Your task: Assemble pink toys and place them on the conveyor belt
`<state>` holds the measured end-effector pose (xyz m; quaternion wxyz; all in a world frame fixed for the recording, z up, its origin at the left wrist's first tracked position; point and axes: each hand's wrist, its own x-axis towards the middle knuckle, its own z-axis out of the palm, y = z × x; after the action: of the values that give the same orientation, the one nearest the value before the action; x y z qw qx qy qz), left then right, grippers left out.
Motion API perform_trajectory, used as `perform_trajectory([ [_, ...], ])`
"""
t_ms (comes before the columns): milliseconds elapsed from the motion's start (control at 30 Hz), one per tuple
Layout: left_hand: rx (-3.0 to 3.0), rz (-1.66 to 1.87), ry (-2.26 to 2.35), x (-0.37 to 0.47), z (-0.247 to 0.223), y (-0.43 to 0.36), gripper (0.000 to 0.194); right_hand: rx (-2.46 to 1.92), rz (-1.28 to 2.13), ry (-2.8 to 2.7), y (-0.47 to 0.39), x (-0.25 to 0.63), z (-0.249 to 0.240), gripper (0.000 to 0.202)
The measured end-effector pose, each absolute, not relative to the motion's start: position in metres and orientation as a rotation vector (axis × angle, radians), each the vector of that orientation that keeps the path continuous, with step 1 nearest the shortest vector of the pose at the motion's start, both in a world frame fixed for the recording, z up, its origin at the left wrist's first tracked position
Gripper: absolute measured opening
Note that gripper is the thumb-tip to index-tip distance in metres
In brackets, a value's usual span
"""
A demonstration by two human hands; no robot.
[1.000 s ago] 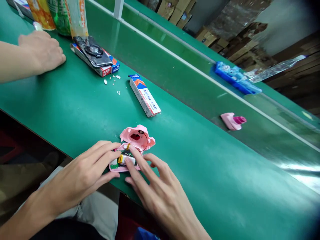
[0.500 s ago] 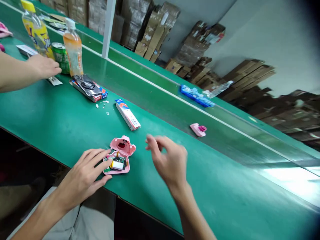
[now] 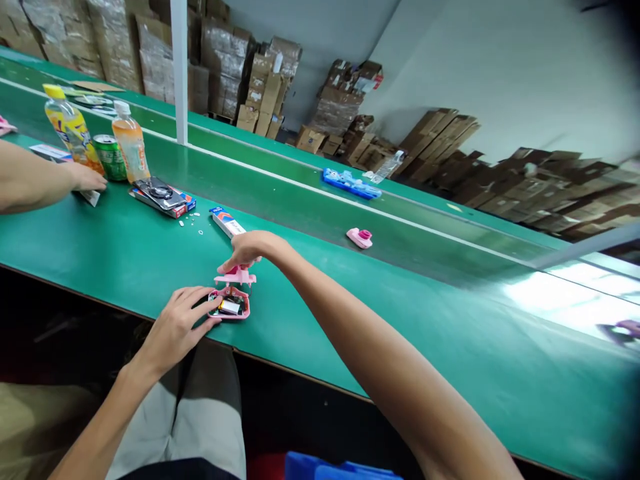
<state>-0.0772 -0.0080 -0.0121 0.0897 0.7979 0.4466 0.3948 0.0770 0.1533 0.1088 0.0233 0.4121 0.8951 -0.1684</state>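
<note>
A pink case half (image 3: 243, 315) with a circuit board and a silver battery (image 3: 230, 307) inside lies near the table's front edge. My left hand (image 3: 183, 323) holds it at its left side, fingertips on the rim and over the board. Just behind, the other pink shell half (image 3: 237, 276) is raised and tilted above the case. My right hand (image 3: 249, 249) grips that shell from above, its fingers partly hidden behind the wrist. A ribbon shows between the two halves.
Behind my right hand lies a white and blue box (image 3: 226, 221). Bottles, a green can (image 3: 110, 158) and a black device (image 3: 161, 193) stand left, near another person's hand (image 3: 85, 179). Beyond are a pink camera-shaped piece (image 3: 360, 237) and a blue tray (image 3: 351, 184).
My right hand has moved left onto the pink shell and taken hold of it; the shell is now tilted up over the case. The view has shifted, and a purple item appears far right.
</note>
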Motion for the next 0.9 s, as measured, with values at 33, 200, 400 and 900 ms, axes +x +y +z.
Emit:
perform_trajectory([
  [33, 2.292, 1.196, 1.308, -0.078, -0.01, -0.009, 0.03, 1.253, -0.564, 2.613, 0.148, 0.081, 0.119, 0.044],
  [200, 1.629, 1.56, 1.16, -0.072, 0.002, -0.009, 0.039, 1.095, -0.744, 2.62, 0.115, 0.096, 0.166, 0.03],
  [400, 0.915, 1.884, 0.838, -0.044, 0.035, 0.005, 0.031, 1.086, -0.945, 2.916, 0.081, 0.101, 0.198, 0.026],
  [900, 0.851, 1.685, 0.542, -0.041, 0.08, 0.02, 0.047, 0.684, -0.95, 3.034, 0.09, 0.089, 0.228, 0.02],
])
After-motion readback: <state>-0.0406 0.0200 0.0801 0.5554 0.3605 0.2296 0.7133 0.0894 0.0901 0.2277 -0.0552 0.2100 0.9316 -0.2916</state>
